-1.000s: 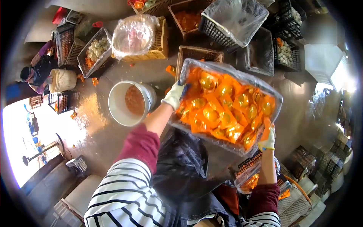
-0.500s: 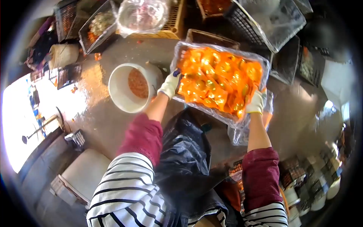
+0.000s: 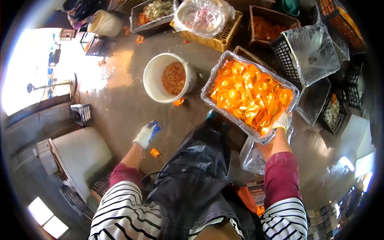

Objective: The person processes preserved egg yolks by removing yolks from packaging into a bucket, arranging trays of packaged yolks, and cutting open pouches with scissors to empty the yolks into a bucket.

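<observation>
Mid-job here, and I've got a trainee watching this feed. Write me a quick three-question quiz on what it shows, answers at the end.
1. True or false: the left hand is touching the white bucket.
2. Multiple choice: what is the right hand on? A) the bucket's rim; B) the edge of the lined crate; C) nothing.
3. Fill in: the packets in the lined crate are coloured ____.

Key: 1. False, it is apart from it. 2. B. 3. Orange.
</observation>
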The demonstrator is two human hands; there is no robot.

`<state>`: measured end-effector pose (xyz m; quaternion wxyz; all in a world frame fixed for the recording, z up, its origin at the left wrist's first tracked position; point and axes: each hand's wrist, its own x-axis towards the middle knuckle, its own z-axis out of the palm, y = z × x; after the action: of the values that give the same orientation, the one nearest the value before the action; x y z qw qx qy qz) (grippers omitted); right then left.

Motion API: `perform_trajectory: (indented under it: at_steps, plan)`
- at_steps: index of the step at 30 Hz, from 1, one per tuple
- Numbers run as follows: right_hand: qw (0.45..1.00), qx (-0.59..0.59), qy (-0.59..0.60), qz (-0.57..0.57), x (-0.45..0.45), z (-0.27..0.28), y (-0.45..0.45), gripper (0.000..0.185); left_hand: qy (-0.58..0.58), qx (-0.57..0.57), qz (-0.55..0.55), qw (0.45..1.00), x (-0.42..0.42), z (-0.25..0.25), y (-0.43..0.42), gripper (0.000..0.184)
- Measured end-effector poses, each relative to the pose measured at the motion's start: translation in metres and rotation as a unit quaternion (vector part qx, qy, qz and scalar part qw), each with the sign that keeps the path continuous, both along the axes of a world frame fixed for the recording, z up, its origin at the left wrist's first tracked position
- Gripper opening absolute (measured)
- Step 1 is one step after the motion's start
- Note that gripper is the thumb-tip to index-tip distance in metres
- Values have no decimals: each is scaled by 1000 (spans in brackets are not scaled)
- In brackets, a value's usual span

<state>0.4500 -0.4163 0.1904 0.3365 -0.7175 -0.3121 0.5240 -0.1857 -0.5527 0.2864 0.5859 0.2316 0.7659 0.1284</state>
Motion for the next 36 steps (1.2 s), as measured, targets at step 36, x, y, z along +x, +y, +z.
perform_trajectory:
  at_steps: [36]
  plan:
    - [953,-123,-118,251,-350,238,-56,34,-50,179,68,980,-260,34,-156,36]
